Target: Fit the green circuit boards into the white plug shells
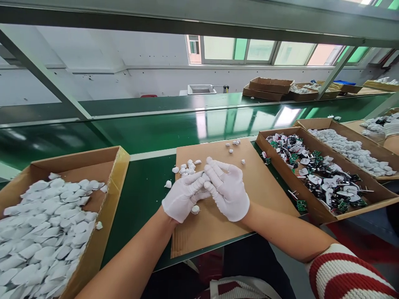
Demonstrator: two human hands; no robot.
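My left hand (183,197) and my right hand (230,192), both in white gloves, meet over a brown cardboard sheet (264,197). Their fingers are stretched out and cross one another at the tips. No object shows between them, though the overlap hides part of the fingers. Just below the left fingers lies a small round white piece (195,209). A cluster of small white pieces (188,167) rests beyond my left hand, and a few more white pieces (231,151) are scattered near the sheet's far edge.
At left, a cardboard box (114,182) holds many white plastic pieces. To the right, another box (311,218) carries green circuit boards with wires and white parts; behind it is a box of white pieces (355,151). A shelf beam (199,18) crosses overhead. A person's sleeve (391,129) shows far right.
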